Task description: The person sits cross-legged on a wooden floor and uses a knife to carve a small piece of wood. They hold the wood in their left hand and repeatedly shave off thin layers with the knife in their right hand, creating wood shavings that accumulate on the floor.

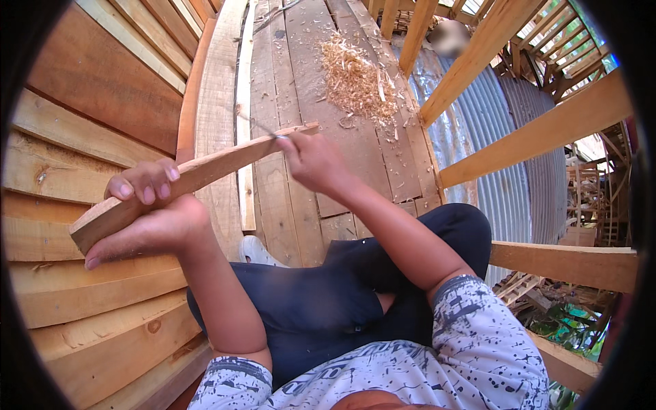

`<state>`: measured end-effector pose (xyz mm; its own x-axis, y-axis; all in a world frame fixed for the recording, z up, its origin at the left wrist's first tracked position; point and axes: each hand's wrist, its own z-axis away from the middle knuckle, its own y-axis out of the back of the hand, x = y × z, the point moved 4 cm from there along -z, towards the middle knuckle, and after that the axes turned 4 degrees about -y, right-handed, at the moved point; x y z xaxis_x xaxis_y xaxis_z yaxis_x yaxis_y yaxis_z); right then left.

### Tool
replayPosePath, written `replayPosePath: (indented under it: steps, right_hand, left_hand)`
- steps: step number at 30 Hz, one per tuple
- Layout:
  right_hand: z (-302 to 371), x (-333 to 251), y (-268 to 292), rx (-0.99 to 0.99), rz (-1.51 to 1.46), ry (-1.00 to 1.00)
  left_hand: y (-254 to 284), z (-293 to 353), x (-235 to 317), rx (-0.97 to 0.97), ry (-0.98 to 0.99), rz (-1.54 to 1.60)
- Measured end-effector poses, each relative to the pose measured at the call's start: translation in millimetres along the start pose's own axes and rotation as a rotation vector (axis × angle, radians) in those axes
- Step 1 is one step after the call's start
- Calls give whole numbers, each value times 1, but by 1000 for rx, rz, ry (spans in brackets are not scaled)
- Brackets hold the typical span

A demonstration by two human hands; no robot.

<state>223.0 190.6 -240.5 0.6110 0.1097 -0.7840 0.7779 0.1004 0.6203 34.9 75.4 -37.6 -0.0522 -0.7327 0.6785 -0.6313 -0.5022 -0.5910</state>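
A long, narrow piece of wood [212,167] slants up from the lower left toward the middle. My left hand [160,201] wraps round its lower end, the thumb beneath and the fingers curled over the top. Near the wood's far end, my right hand [318,164] is closed in a fist. A thin, dark blade-like metal tool [257,125] juts out of that fist and crosses the wood; its handle is hidden in my fingers, so its exact kind does not show.
Curly wood shavings [359,78] lie heaped on the plank floor [301,89]. Stacked boards [82,147] line the left side. Timber posts and rails [540,133] stand at the right, with corrugated metal sheets [502,178] beyond. A light shoe [258,251] shows beside my crossed legs.
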Motion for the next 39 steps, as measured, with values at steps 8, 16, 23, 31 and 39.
replayPosePath:
  steps: [8,16,23,31,39]
  right_hand:
    - [-4,-1,16,-173,74,-121]
    - [-8,13,7,-181,14,-124]
    - [2,-12,24,-245,37,6]
    - [-13,32,13,-206,85,-136]
    - [-28,58,38,-253,484,-309]
  left_hand:
    - [-4,1,-1,-47,17,107]
    - [-6,7,0,-116,53,157]
    - [2,2,-1,-200,46,177]
    - [-2,1,0,-319,56,245]
    - [-5,-4,0,-331,41,238]
